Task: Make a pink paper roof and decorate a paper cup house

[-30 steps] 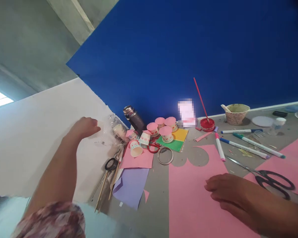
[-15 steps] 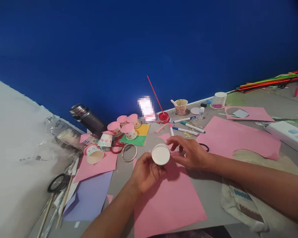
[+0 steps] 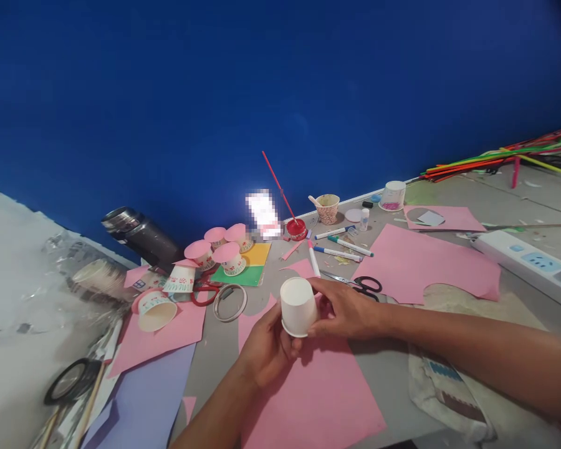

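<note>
A plain white paper cup (image 3: 299,308) is held upside down between my two hands, its closed base facing up and its rim low. My left hand (image 3: 268,352) is closed round the cup's left and lower side. On the other side, my right hand (image 3: 350,308) grips the cup with thumb and fingers. Beneath them lies a large pink paper sheet (image 3: 318,399). Just beyond my right hand rest black-handled scissors (image 3: 367,287). A roll of tape (image 3: 230,303) lies left of the cup, near red-handled scissors (image 3: 204,295).
Several decorated cups with pink discs (image 3: 227,252) stand at the left, by a dark thermos (image 3: 143,237). Markers (image 3: 339,254), a red paint pot (image 3: 296,229) and a patterned cup (image 3: 327,211) are further back. At right are cut pink paper (image 3: 402,262) and a power strip (image 3: 528,255).
The cup has tilted, so its side now shows below the base. My right hand has moved in from beside the cup and closed on it. The view has shifted slightly right.
</note>
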Action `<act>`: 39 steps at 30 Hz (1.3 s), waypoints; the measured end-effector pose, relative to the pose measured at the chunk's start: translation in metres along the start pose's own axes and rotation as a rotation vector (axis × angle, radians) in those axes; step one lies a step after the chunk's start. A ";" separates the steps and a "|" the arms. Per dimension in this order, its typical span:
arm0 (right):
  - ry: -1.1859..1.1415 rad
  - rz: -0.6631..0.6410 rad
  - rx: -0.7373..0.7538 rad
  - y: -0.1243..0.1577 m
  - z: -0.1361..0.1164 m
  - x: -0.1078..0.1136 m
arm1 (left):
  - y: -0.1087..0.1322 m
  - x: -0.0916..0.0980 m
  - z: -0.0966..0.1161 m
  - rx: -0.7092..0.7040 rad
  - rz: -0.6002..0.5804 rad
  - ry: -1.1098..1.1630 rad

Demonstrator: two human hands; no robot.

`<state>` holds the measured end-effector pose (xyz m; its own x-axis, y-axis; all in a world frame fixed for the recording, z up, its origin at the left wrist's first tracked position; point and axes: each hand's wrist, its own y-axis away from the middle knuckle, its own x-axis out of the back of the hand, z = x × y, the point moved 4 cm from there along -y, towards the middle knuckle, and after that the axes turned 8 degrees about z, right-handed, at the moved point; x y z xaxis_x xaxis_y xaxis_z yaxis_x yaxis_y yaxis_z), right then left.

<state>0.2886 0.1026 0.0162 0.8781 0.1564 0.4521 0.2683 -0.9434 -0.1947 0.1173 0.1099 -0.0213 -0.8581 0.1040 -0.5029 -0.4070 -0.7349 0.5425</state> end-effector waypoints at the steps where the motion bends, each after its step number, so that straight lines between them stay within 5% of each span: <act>1: -0.030 -0.004 -0.042 -0.001 0.001 0.000 | 0.000 0.000 0.001 -0.054 0.015 -0.028; 8: -0.576 -0.152 -0.221 -0.008 0.016 -0.005 | 0.018 0.012 0.023 -0.744 0.049 -0.541; 13: -0.575 -0.218 -0.202 -0.006 0.013 -0.008 | 0.029 0.014 0.025 -0.904 0.035 -1.100; 20: -0.268 -0.135 -0.127 -0.003 0.004 0.006 | 0.024 0.017 0.033 -0.872 0.107 -1.040; 26: -0.049 0.160 -0.179 -0.012 0.013 0.023 | 0.015 0.029 0.043 -0.958 0.262 -0.755; 34: -0.037 0.443 -0.260 -0.027 0.038 0.059 | 0.008 0.024 0.043 -0.574 0.185 -0.254; 39: -0.078 0.580 -0.297 -0.034 0.055 0.080 | 0.007 0.026 0.036 -0.451 0.136 -0.103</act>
<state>0.3716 0.1632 0.0114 0.8768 -0.3915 0.2790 -0.3681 -0.9200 -0.1342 0.0814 0.1317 -0.0065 -0.9299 0.0361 -0.3660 -0.1321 -0.9615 0.2408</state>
